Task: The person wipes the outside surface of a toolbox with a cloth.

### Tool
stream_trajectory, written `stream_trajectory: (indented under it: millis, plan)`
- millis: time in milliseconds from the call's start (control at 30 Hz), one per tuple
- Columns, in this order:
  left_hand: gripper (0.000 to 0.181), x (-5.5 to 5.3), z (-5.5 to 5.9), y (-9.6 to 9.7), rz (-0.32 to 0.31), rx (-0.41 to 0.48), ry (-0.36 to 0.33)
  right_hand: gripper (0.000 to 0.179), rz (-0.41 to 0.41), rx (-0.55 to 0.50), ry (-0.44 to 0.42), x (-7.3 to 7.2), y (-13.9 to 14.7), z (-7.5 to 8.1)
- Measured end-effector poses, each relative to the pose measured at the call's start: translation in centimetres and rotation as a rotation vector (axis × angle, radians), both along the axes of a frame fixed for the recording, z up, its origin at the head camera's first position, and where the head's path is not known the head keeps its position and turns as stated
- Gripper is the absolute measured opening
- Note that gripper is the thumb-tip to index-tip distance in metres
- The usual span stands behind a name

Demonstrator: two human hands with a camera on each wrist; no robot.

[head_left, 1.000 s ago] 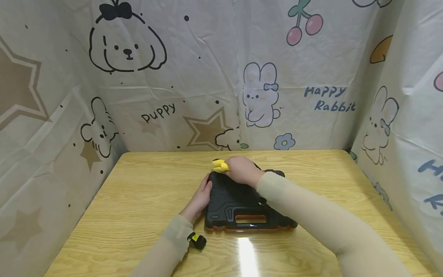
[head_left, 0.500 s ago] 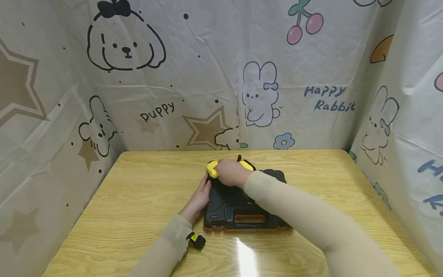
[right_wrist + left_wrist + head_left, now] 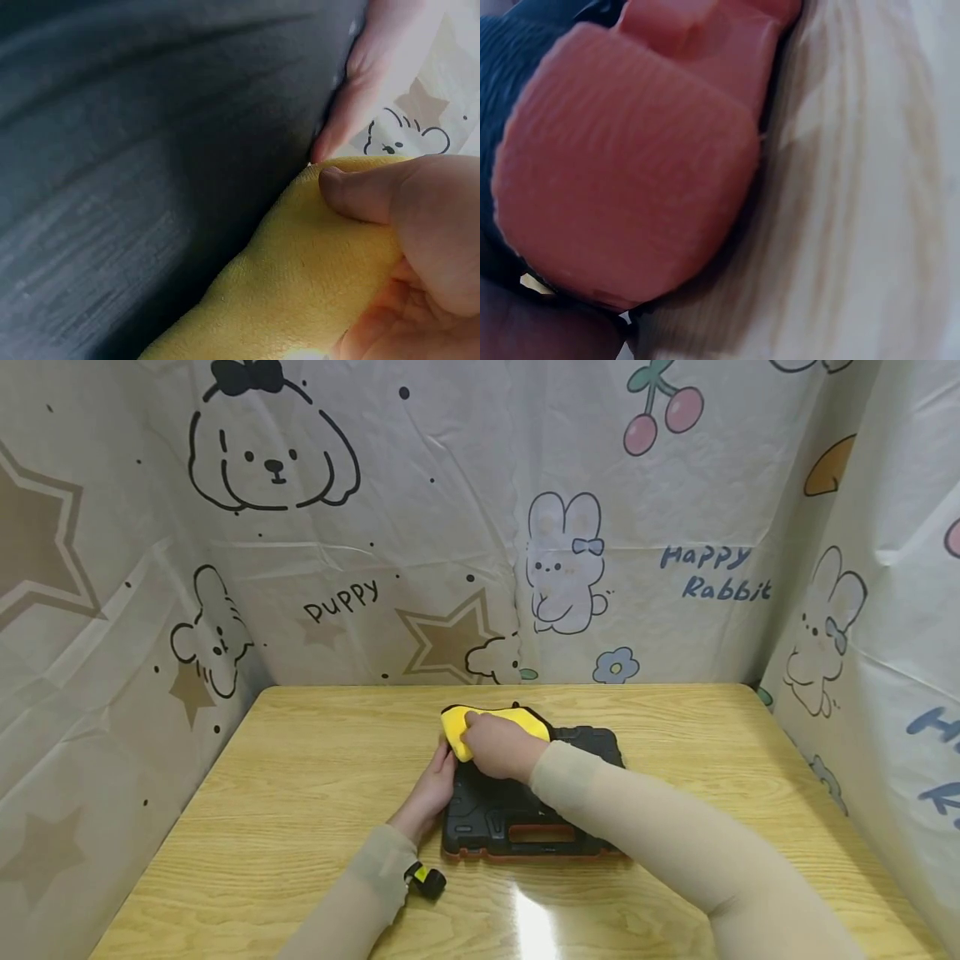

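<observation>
A black tool case [image 3: 480, 818] with an orange lower edge lies on the table, its cut-out handle toward me. My left hand [image 3: 429, 789] holds the case at its left edge. In the left wrist view the orange corner [image 3: 630, 165] fills much of the picture, a dark, blurred bit of finger below it. A yellow cloth [image 3: 457, 727] with a dark border lies bunched over the case's far left part, gripped by my right hand [image 3: 501, 743]. The right wrist view has the thumb pressed on the fluffy cloth [image 3: 300, 255], right beside the black surface and close to the left hand's fingertip.
The wood-grain table [image 3: 300, 827] extends around the case. A printed curtain [image 3: 420, 527] hangs behind and along both sides. A small black camera [image 3: 430, 882] is strapped to my left wrist. Light glares off the tabletop [image 3: 532, 927] near the front.
My right hand has moved left and slightly down toward the case's far left corner. The yellow cloth has spread more into view. The left hand holds its place at the case's edge.
</observation>
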State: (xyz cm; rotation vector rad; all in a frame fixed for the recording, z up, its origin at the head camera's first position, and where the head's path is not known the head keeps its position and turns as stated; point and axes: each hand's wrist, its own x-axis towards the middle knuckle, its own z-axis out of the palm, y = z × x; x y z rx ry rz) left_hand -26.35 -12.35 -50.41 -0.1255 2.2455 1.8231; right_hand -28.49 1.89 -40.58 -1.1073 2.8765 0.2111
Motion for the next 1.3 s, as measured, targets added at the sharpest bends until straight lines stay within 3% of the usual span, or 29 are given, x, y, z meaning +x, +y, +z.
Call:
stream_trajectory:
  millis: [600, 1033, 1300]
  plan:
    - [0.056, 0.2, -0.1, 0.2, 0.023, 0.054, 0.016, 0.029, 0.05, -0.028, -0.003, 4.2, 1.1, 0.2]
    - [0.06, 0.5, -0.6, -0.1, 0.016, 0.104, 0.042, 0.027, 0.163, 0.007, 0.129, 8.1, 1.9, -0.7]
    - [0.073, 0.4, -0.3, -0.3, 0.003, 0.103, -0.005, 0.04, 0.258, 0.174, 0.275, 9.9, 2.3, -0.9]
